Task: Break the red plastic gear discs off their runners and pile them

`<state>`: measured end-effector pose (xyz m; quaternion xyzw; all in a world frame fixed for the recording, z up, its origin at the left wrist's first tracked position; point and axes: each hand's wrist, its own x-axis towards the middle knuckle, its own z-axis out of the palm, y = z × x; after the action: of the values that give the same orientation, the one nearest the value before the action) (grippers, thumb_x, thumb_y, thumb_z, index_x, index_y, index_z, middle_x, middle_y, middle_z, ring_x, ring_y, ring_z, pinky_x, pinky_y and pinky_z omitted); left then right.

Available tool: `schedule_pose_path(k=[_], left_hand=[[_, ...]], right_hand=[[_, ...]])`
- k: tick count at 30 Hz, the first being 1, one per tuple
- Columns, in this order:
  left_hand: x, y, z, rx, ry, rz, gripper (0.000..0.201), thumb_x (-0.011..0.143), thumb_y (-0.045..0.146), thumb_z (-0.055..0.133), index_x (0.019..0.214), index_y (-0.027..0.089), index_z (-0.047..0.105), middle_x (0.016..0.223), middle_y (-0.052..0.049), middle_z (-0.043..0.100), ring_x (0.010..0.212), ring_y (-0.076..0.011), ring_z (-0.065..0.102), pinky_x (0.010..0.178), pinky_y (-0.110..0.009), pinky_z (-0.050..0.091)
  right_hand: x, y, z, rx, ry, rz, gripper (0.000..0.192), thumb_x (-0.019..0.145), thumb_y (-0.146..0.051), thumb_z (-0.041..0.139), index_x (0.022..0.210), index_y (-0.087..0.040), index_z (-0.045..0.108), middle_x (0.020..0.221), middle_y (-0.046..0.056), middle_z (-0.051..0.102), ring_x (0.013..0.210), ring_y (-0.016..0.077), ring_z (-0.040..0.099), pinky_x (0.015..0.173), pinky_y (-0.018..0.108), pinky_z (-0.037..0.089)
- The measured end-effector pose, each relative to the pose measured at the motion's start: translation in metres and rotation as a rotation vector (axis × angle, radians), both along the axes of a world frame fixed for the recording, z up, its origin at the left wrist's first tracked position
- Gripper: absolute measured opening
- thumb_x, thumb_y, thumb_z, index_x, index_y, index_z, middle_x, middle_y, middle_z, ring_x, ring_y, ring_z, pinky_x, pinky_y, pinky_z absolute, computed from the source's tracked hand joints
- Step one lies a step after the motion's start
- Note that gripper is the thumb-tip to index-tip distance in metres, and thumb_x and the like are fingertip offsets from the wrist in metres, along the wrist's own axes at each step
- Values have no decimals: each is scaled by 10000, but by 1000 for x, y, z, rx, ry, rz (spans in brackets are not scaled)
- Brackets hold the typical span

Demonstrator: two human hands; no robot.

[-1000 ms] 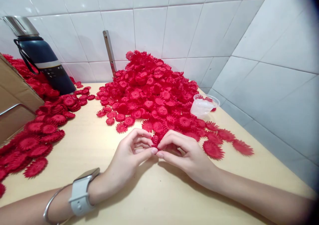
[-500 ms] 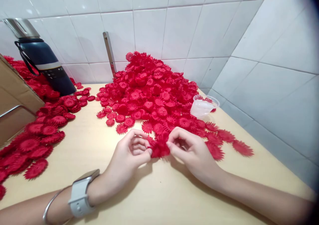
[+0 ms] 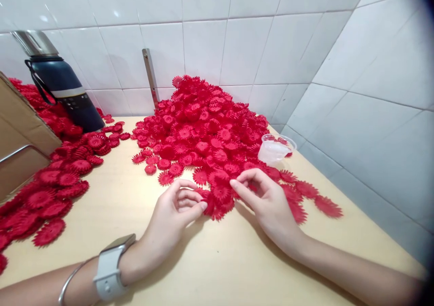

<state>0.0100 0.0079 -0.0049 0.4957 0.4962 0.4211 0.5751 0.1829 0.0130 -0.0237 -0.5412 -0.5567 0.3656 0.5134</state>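
My left hand (image 3: 176, 213) and my right hand (image 3: 267, 202) rest on a pale wooden table (image 3: 217, 261). Between them lies a red fringed flower piece (image 3: 219, 200) spread flat. My left thumb and forefinger pinch its left edge. My right fingertips touch its right edge, fingers curled. A big pile of the same red flower pieces (image 3: 203, 125) rises just behind my hands against the tiled wall.
A second spread of red pieces (image 3: 50, 184) lies at the left beside a cardboard box (image 3: 20, 134). A dark blue flask (image 3: 64, 91) stands at the back left. A clear plastic cup (image 3: 274, 150) lies tipped at the pile's right. Tiled walls close the back and right.
My hands were pinched together on a folded red piece; they have moved apart and the piece now lies spread open between them.
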Motion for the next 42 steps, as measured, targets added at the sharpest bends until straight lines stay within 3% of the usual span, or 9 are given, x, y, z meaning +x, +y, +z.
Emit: schedule_pose_path(k=[5, 7, 13, 24, 33, 42], left_hand=[[0, -1, -1, 15, -51, -36, 219, 651, 141, 655, 766, 178, 472, 722, 23, 577, 697, -114, 570, 668, -253, 468], [0, -3, -2, 28, -71, -66, 217, 655, 144, 657, 774, 180, 480, 733, 21, 579, 710, -120, 575, 675, -259, 476], [0, -8, -2, 78, -97, -190, 189, 698, 165, 637, 821, 194, 498, 750, 19, 600, 749, -126, 595, 691, -245, 481], [0, -7, -3, 47, -109, -192, 201, 673, 146, 649, 808, 191, 507, 737, 15, 611, 742, -139, 610, 690, -261, 492], [-2, -3, -3, 25, -92, -189, 194, 673, 115, 638, 796, 184, 505, 727, 30, 606, 715, -106, 600, 667, -221, 487], [-1, 0, -1, -56, -64, -160, 231, 641, 108, 638, 801, 180, 489, 669, 29, 599, 653, -117, 597, 653, -252, 465]], right_hand=[[-3, -9, 8, 112, -173, 356, 125, 781, -239, 550, 675, -174, 558, 655, 10, 536, 592, 125, 489, 536, 244, 382], [-4, -10, 9, 128, -227, 438, 123, 771, -236, 570, 671, -166, 580, 649, 14, 552, 576, 121, 487, 520, 239, 372], [-5, -6, 10, 70, -244, 466, 136, 764, -233, 584, 648, -162, 565, 629, 2, 550, 567, 110, 490, 502, 219, 371], [-4, -5, 8, -4, -129, 521, 106, 767, -215, 574, 675, -165, 557, 670, 7, 558, 621, 119, 513, 549, 221, 406], [-5, -4, 7, -23, -156, 533, 101, 786, -201, 532, 702, -157, 568, 692, 19, 564, 645, 130, 515, 572, 235, 403], [-5, -5, 9, 4, -174, 553, 95, 768, -118, 503, 720, -163, 573, 702, 18, 570, 646, 128, 518, 573, 232, 409]])
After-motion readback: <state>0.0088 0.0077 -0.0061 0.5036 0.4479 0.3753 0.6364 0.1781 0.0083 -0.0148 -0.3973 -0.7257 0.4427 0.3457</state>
